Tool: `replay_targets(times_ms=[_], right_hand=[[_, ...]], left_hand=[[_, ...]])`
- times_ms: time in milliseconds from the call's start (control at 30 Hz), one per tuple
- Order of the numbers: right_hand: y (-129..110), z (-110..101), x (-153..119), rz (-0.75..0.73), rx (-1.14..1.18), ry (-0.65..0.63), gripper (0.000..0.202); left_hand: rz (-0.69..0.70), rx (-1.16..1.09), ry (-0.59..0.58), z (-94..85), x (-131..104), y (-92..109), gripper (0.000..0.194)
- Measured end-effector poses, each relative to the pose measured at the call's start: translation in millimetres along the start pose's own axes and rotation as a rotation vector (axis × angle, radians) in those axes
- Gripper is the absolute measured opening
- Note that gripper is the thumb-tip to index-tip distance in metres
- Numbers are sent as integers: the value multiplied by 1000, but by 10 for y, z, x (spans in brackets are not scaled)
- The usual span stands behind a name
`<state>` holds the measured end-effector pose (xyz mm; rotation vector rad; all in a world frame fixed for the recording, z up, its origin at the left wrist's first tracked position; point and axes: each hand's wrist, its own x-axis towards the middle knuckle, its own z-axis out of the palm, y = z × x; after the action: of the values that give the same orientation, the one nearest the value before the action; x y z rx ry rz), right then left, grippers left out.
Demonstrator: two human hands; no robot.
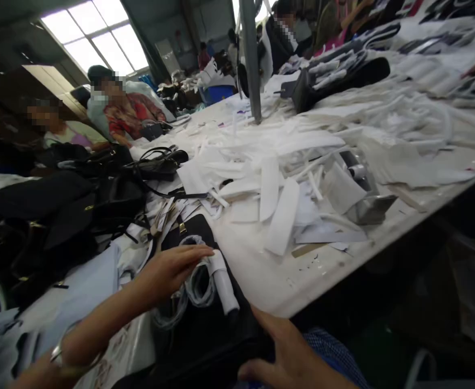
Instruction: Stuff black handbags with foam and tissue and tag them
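Note:
A black bag [221, 346] with a brass-coloured clasp lies at the table's near edge. Coiled strap in clear wrapping [200, 289] rests on it, beside a handle rolled in white wrap [224, 286]. My left hand [178, 270] reaches in from the left, its fingers stretched out flat, with the fingertips touching the upper end of the white wrap. At the bag's right side is my right hand [284, 346], thumb and forefinger on either side of the bag's edge; its other fingers are hidden.
Black bags [59, 210] are heaped on the left. White wrapping scraps [280, 216] cover much of the table, with a metal dispenser [369, 208] near its right edge. A grey post [250, 59] rises from the table. People sit beyond, one in a red patterned top [134, 113].

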<state>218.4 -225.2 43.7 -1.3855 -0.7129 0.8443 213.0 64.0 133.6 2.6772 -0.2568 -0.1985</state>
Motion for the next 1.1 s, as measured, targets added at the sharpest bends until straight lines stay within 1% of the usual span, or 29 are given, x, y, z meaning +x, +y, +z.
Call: replay_targets(times_ms=[33,67,133,200,267,400,467,567,667,733,767,900,967,1033,1100], right_hand=[[-14,-33,17,-3,4,-10,64],[-24,-65,28,-4,-1,-20,59],[-33,-125,29,-11,-30,-50,49],[-34,-180,12,-16,-82,-85,40],[-31,-230,-6,-14,-161,-111,35],[1,-300,-7,-31,-280,-132,38],[33,-312,7,-70,-275,-158,34],[105,-301,28,-156,-274,-212,21],[178,-265,47,-259,-346,-224,25],[190,-253,63,-312,-387,-206,28],[179,-257,72,-335,-396,-181,28],[85,-332,82,-464,-358,1,31],[60,-375,58,-512,-318,45,37],[56,-410,19,-507,-290,2,41],[51,-441,-14,-448,-249,-82,38]], left_hand=[[59,9,-132,16,244,-54,41],[109,19,-239,42,458,-120,46],[203,34,-469,102,788,-256,56],[268,44,-632,156,985,-363,64],[296,49,-698,195,1075,-426,67],[307,52,-690,226,1066,-503,67],[316,51,-669,232,1008,-556,63],[322,40,-647,244,887,-626,50],[308,34,-668,217,772,-634,32],[303,49,-671,130,718,-610,27],[302,64,-654,60,695,-597,26],[267,126,-479,-292,573,-551,27],[231,130,-432,-420,477,-515,25],[212,128,-432,-477,368,-459,24],[220,123,-416,-484,267,-387,22]])
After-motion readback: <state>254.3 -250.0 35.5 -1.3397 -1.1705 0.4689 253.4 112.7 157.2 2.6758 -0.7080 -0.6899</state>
